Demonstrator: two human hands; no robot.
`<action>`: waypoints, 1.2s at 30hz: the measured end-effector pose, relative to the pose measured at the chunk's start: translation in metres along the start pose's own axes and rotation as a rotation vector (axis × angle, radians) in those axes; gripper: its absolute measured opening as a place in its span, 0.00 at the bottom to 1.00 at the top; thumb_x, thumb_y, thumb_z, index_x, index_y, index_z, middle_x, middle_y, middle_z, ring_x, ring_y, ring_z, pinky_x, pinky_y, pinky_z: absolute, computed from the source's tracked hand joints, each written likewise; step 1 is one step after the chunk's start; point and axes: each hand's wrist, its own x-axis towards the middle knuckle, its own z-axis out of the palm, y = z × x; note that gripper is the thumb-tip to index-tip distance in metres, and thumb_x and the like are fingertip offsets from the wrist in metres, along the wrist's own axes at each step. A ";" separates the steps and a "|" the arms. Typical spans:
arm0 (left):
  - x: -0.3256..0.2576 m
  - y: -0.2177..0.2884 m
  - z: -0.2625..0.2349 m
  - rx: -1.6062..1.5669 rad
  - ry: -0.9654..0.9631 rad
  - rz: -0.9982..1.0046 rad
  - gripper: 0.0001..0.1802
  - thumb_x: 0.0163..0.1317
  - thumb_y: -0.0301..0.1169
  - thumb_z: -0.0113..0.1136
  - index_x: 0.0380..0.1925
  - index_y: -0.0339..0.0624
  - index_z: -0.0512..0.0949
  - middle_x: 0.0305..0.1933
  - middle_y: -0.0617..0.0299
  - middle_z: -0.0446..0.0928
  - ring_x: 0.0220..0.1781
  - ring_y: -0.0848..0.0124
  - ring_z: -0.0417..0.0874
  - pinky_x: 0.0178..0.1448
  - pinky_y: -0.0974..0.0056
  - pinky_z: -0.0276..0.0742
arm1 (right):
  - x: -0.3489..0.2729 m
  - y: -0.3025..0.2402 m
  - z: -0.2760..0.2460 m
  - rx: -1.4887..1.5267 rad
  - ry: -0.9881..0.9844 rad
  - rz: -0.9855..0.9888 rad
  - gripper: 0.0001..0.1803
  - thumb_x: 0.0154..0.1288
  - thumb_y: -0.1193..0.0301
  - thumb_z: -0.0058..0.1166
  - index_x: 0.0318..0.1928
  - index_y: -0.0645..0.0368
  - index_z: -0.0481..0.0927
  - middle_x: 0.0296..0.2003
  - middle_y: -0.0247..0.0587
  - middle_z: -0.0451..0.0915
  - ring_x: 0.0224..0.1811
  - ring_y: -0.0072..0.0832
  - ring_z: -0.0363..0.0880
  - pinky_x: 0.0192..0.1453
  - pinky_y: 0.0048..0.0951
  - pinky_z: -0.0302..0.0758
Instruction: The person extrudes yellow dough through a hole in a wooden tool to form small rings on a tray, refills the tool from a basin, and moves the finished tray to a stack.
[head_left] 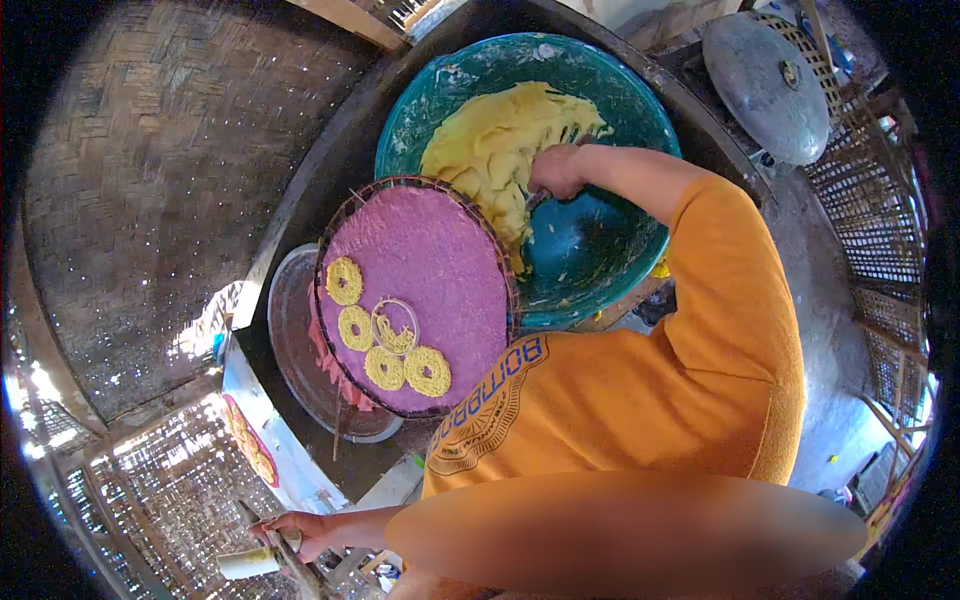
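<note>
My right hand (pixel 560 172) reaches into a large teal basin (pixel 625 270), its fingers dug into the soft yellow dough (pixel 500 140) heaped on the far side. Low at the left, my left hand (pixel 300 535) grips a wooden-handled press (pixel 285 550); a pale cylinder (pixel 248 564) sticks out beside it. Between the two hands, a round woven tray (pixel 512 270) covered with purple cloth (pixel 430 240) overlaps the basin's rim. Several rings of yellow dough strands (pixel 428 372) lie on the cloth, and a clear round ring mould (pixel 395 327) surrounds more strands.
Under the tray's left side sits a wide translucent basin (pixel 285 330) with pink cloth (pixel 335 365). A dented metal lid (pixel 765 88) rests at the far right. Woven bamboo walls (pixel 180 190) stand left and right. A picture panel (pixel 260 435) is at the lower left.
</note>
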 end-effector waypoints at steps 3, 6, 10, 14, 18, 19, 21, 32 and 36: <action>-0.003 0.002 -0.001 0.027 -0.005 -0.004 0.25 0.56 0.40 0.52 0.49 0.38 0.61 0.54 0.52 0.65 0.55 0.57 0.67 0.62 0.52 0.58 | -0.003 -0.009 -0.006 0.010 -0.066 -0.003 0.09 0.45 0.71 0.50 0.31 0.53 0.77 0.29 0.46 0.78 0.37 0.45 0.76 0.37 0.44 0.71; -0.002 0.005 -0.001 0.042 -0.008 -0.002 0.24 0.56 0.40 0.53 0.48 0.39 0.61 0.54 0.52 0.65 0.55 0.57 0.67 0.62 0.53 0.58 | -0.005 -0.010 -0.002 0.041 -0.072 -0.037 0.10 0.45 0.70 0.50 0.32 0.53 0.77 0.30 0.46 0.78 0.36 0.45 0.76 0.37 0.44 0.71; -0.001 0.008 -0.007 0.060 -0.011 0.000 0.23 0.56 0.39 0.53 0.47 0.39 0.62 0.53 0.53 0.66 0.55 0.58 0.67 0.61 0.53 0.59 | -0.024 -0.024 -0.013 0.016 -0.059 -0.098 0.10 0.45 0.70 0.50 0.31 0.53 0.78 0.28 0.45 0.78 0.34 0.45 0.76 0.35 0.44 0.71; 0.003 0.011 -0.013 0.067 -0.020 0.000 0.23 0.55 0.39 0.53 0.46 0.39 0.62 0.53 0.53 0.66 0.54 0.58 0.67 0.61 0.53 0.59 | -0.032 -0.018 -0.015 -0.131 -0.040 -0.066 0.09 0.44 0.71 0.51 0.30 0.51 0.78 0.25 0.44 0.78 0.32 0.44 0.76 0.34 0.43 0.70; 0.002 0.011 -0.023 0.080 -0.019 -0.002 0.22 0.55 0.39 0.54 0.45 0.39 0.62 0.52 0.53 0.66 0.54 0.58 0.67 0.60 0.53 0.59 | -0.036 -0.014 -0.021 -0.198 0.064 -0.011 0.11 0.42 0.70 0.51 0.31 0.51 0.79 0.26 0.44 0.78 0.32 0.44 0.77 0.34 0.43 0.72; 0.003 0.011 -0.025 0.080 -0.023 -0.002 0.22 0.55 0.39 0.54 0.45 0.39 0.62 0.52 0.53 0.66 0.54 0.58 0.67 0.60 0.53 0.59 | -0.034 -0.019 -0.015 -0.196 0.074 -0.007 0.12 0.42 0.70 0.51 0.32 0.51 0.79 0.27 0.44 0.79 0.33 0.44 0.78 0.34 0.43 0.73; 0.004 0.010 -0.029 0.075 -0.028 0.001 0.21 0.55 0.39 0.54 0.44 0.39 0.62 0.52 0.53 0.66 0.54 0.58 0.67 0.59 0.53 0.60 | -0.034 -0.033 -0.007 -0.214 0.058 0.018 0.13 0.42 0.70 0.52 0.33 0.51 0.80 0.27 0.44 0.79 0.33 0.44 0.78 0.34 0.43 0.73; -0.007 0.025 -0.058 0.059 -0.021 0.018 0.19 0.55 0.38 0.55 0.41 0.40 0.63 0.50 0.53 0.66 0.53 0.59 0.66 0.58 0.54 0.61 | -0.105 -0.063 -0.050 -0.199 -0.009 0.318 0.16 0.42 0.72 0.51 0.36 0.47 0.82 0.29 0.41 0.80 0.34 0.40 0.79 0.37 0.42 0.74; -0.006 0.023 -0.067 0.054 -0.031 0.018 0.19 0.55 0.38 0.55 0.40 0.40 0.63 0.49 0.54 0.67 0.52 0.59 0.66 0.57 0.54 0.61 | -0.084 -0.074 -0.023 -0.271 0.052 0.418 0.14 0.45 0.72 0.50 0.36 0.49 0.81 0.30 0.42 0.80 0.35 0.40 0.79 0.37 0.42 0.74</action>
